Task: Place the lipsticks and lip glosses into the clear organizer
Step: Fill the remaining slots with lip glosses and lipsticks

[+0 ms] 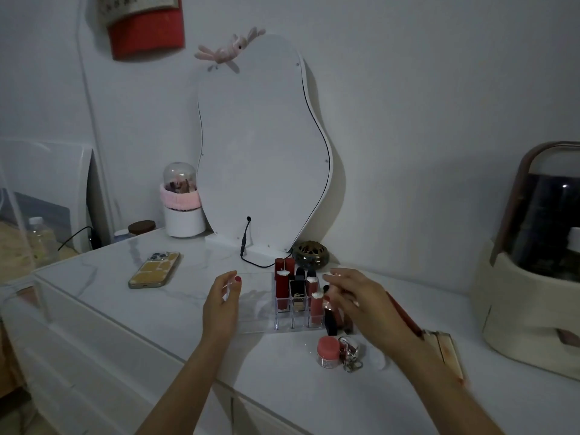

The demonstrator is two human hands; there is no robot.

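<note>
The two bare forearms come in from the bottom edge, nearest the camera. The left hand (223, 304) rests against the left side of the clear acrylic compartmented organizer (251, 312), its fingers loosely curved with thumb and forefinger apart, pinching nothing that can be made out. Far left on the white marble-patterned tabletop (125, 309) lies a phone in a yellow patterned case (155, 269), flat and well apart from the organizer. Behind it stands a white cup with a pink fluffy band and a clear dome (182, 202), just beside a white wavy-edged mirror panel (263, 152) that leans on the wall. The organizer's right-hand cells hold several upright tubes: a tall red lipstick (282, 285), a black and gold lipstick (298, 298) and a pinkish lip gloss (315, 309). The right hand (361, 304) hovers at the organizer's right edge, fingers curled around a dark-capped lip gloss tube (329, 312), though blur hides the exact grip. In front sit a small pink-lidded jar (328, 351) and a metal eyelash curler (350, 353), touching or nearly so. Far right stands a cream domed cosmetic case (533, 262).
</note>
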